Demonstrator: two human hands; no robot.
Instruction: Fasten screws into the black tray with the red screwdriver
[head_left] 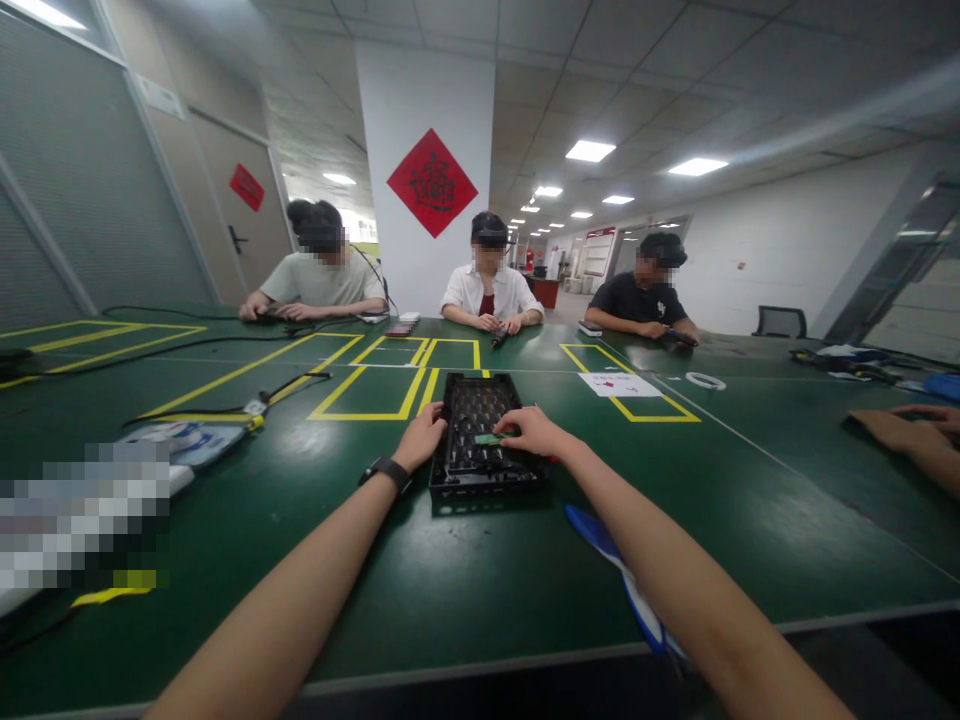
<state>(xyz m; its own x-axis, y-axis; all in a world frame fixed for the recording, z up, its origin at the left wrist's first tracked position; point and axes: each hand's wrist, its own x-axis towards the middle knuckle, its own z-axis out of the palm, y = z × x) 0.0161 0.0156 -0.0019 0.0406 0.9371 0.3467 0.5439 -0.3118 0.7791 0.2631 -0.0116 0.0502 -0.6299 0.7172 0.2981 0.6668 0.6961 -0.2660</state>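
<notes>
A black plastic case (487, 492) with an open, ribbed inside lies on the green table in front of me. My left hand (421, 437), with a dark band on its wrist, grips the case's left side; some of its fingers are hidden. Above the right half of the case, my right hand (531, 432) pinches a small green circuit board (486, 439) between thumb and fingers. The board sits low over the case's inside, and whether it touches the bottom I cannot tell. A bit of red shows at the case's right edge, partly behind my right hand.
A blue-and-white long object (622, 575) lies under my right forearm. To the left are a flat pouch (199, 440) and black cables. Yellow tape (360, 415) marks the table; a white paper (619, 385) lies ahead. Several people sit around, one person's hands (911, 430) at far right.
</notes>
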